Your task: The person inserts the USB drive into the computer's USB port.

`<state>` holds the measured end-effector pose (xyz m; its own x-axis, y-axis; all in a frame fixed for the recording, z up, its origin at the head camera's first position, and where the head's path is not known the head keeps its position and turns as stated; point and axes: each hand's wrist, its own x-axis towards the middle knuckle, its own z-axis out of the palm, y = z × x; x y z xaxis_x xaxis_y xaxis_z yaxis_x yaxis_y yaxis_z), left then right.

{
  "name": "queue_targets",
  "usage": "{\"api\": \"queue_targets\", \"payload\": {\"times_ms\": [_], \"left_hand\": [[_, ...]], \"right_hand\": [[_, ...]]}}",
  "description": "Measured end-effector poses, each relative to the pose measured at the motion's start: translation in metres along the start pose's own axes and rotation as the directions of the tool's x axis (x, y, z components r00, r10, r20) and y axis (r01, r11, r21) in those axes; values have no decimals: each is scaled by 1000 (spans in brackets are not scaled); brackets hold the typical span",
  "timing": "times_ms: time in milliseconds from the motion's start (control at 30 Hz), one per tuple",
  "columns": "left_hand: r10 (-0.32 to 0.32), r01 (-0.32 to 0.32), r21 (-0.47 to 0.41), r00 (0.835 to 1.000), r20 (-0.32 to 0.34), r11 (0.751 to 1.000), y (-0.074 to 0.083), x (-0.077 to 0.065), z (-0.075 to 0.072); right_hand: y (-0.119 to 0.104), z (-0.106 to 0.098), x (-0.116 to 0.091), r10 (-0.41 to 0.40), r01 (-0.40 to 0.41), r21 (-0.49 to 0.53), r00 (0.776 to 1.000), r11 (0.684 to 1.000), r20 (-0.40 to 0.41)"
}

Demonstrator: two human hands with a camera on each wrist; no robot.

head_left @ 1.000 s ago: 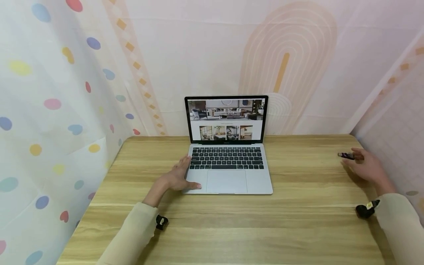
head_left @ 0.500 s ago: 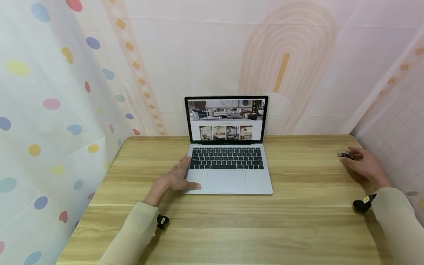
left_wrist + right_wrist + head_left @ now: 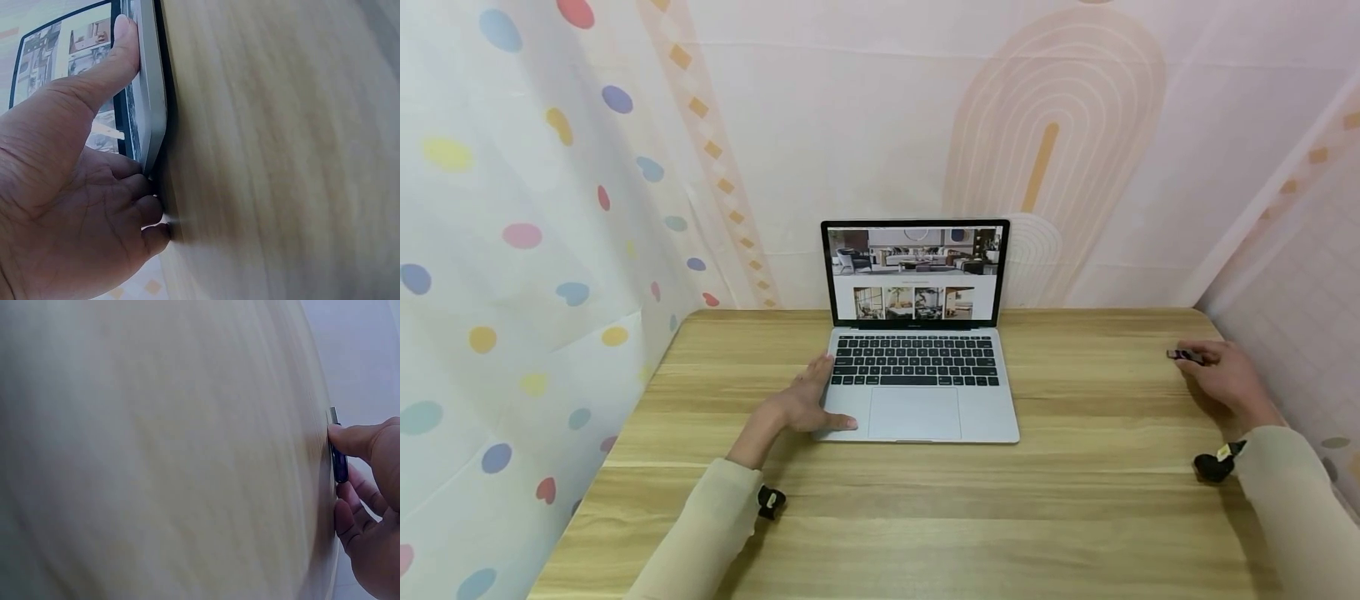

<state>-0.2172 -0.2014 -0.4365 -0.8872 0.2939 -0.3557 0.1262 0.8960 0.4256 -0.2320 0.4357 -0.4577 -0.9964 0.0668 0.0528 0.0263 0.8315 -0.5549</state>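
Note:
An open silver laptop [image 3: 985, 408] stands on the wooden table, its screen lit with a web page of furniture pictures. My left hand [image 3: 808, 400] holds the laptop at its front left: the thumb lies on the palm rest, and the other fingers are bent against the side edge in the left wrist view. Far to the right, my right hand [image 3: 1228, 375] pinches a small dark USB flash drive [image 3: 1184, 356], close over the tabletop. Its metal plug points left, away from the palm. In the right wrist view, the thumb lies across the flash drive [image 3: 339, 464].
The wooden table [image 3: 925, 517] ends at a patterned cloth backdrop [image 3: 850, 125] behind the laptop. More cloth hangs at both sides, close to the right hand. Each wrist carries a small black camera.
My right fingers have closed in around the flash drive, hiding more of it, and the right wrist has shifted slightly left. The left hand stays on the laptop.

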Motion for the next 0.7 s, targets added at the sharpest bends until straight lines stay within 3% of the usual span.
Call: {"api": "queue_targets", "payload": {"times_ms": [233, 700], "left_hand": [[-7, 7, -1, 1000, -1, 1000, -1, 1, 2], [-11, 11, -10, 1000, 2, 1000, -1, 1, 2]], "right_hand": [[0, 1, 0, -6, 6, -28, 1000, 1000, -15], [0, 2, -3, -3, 3, 15, 1000, 1000, -26]]}}
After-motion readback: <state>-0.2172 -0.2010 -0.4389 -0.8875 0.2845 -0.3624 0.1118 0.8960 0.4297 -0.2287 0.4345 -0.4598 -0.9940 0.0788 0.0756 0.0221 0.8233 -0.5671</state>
